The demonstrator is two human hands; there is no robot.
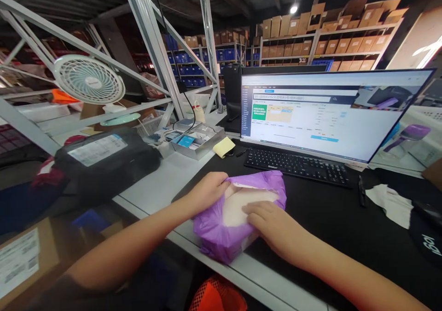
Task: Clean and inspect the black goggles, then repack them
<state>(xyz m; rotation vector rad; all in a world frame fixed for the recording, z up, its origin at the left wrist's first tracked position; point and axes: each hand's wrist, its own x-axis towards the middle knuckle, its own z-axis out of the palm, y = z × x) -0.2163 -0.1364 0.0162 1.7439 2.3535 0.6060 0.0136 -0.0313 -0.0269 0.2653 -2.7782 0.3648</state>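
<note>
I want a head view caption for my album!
Left hand holds an open purple bag; right hand touches the pale contents.

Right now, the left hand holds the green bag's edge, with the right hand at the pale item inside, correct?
Not green: the head view shows a purple bag. The left hand does hold its edge, with the right hand at the pale item.

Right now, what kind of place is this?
Probably a warehouse: rows of cardboard boxes and blue bins fill the background, and an opened purple plastic bag is up front.
</note>
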